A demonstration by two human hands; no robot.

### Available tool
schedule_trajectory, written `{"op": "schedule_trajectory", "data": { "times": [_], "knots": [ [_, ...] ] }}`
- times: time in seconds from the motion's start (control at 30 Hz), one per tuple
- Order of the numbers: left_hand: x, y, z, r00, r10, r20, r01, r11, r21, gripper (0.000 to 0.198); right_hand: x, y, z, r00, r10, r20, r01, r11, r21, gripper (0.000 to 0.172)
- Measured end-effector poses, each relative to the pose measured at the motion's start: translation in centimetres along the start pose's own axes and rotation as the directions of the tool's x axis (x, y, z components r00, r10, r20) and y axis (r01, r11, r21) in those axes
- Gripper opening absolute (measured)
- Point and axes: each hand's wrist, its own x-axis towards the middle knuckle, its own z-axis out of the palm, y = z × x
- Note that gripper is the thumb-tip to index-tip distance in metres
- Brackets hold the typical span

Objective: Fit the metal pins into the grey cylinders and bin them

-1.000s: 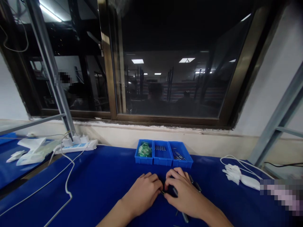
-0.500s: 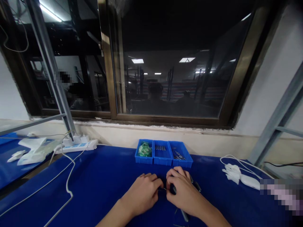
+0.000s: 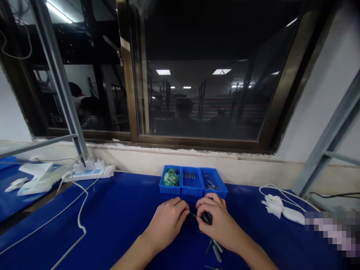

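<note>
My left hand (image 3: pixel 168 222) and my right hand (image 3: pixel 216 221) are close together over the blue table top (image 3: pixel 118 213), just in front of three blue bins. My right hand is closed round a small dark tool or part (image 3: pixel 207 217). A thin metal pin (image 3: pixel 192 215) runs from it to the pinched fingertips of my left hand. Several dark slender parts (image 3: pixel 215 249) lie on the table under my right wrist.
Three small blue bins (image 3: pixel 192 187) stand side by side: green parts in the left, small metal pieces in the middle and right. A white power strip (image 3: pixel 90 173) with cables lies at the left. White items (image 3: pixel 277 208) lie at the right. A window fills the back.
Both hands have moved slightly away from me, toward the bins. They have drawn a little apart, so the thin pin between them shows more.
</note>
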Motion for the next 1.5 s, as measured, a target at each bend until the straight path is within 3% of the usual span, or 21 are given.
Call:
{"op": "schedule_trajectory", "data": {
  "times": [0.23,0.37,0.5,0.7,0.77,0.87,1.0,1.07,1.17,1.23,1.33,1.43,1.5],
  "knots": [
    [-0.3,0.3,0.3,0.998,0.029,-0.047,-0.029,1.000,0.001,0.016,0.1,-0.4,0.0,0.996,-0.085,-0.028,0.086,0.994,0.070,0.021],
    [-0.4,0.5,0.5,0.996,0.058,-0.066,-0.060,0.998,-0.029,0.015,-0.1,-0.3,0.7,0.990,-0.119,-0.070,0.126,0.987,0.100,0.016],
    [-0.4,0.8,0.5,0.994,0.063,-0.088,-0.069,0.995,-0.074,0.016,-0.2,-0.2,1.0,0.995,-0.071,-0.071,0.080,0.988,0.130,0.016],
    [-0.6,0.7,-0.1,0.999,0.025,-0.019,-0.026,0.999,-0.045,0.014,0.5,0.2,-0.4,0.991,0.045,-0.123,0.010,0.909,0.416,0.021],
    [-0.7,0.4,-0.1,0.999,0.036,0.032,-0.036,0.999,0.004,0.017,0.7,0.6,-1.0,0.982,0.150,-0.116,-0.057,0.817,0.574,0.016],
    [-0.8,0.0,0.0,0.995,0.051,0.087,-0.055,0.998,0.043,0.025,0.9,1.1,-2.0,0.942,0.328,-0.068,-0.127,0.539,0.833,0.028],
    [-0.7,-0.2,0.3,0.987,0.061,0.149,-0.069,0.996,0.048,0.028,1.1,1.0,-3.5,0.875,0.482,-0.048,-0.026,0.146,0.989,0.037],
    [-0.6,-0.3,0.5,0.984,0.068,0.164,-0.077,0.996,0.050,0.028,1.4,1.0,-3.9,0.845,0.534,-0.011,-0.003,0.024,1.000,0.039],
    [-0.6,-0.6,0.6,0.982,0.078,0.170,-0.089,0.994,0.056,0.028,1.8,1.7,-3.7,0.782,0.616,0.097,-0.065,-0.075,0.995,0.048],
    [-0.5,-0.7,0.7,0.983,0.077,0.168,-0.088,0.994,0.062,0.028,2.0,2.5,-3.3,0.736,0.654,0.176,-0.147,-0.099,0.984,0.051],
    [-0.5,-0.7,0.8,0.984,0.072,0.161,-0.086,0.993,0.082,0.027,2.1,3.7,-2.6,0.679,0.708,0.194,-0.209,-0.068,0.976,0.044],
    [-0.5,-0.5,0.6,0.983,0.058,0.175,-0.080,0.989,0.122,0.025,2.1,4.1,-2.2,0.625,0.764,0.157,-0.268,0.021,0.963,0.034],
    [-0.5,-0.4,0.3,0.980,0.045,0.194,-0.078,0.983,0.167,0.025,1.9,3.6,-2.1,0.632,0.767,0.113,-0.315,0.120,0.942,0.038]
  ]
}}
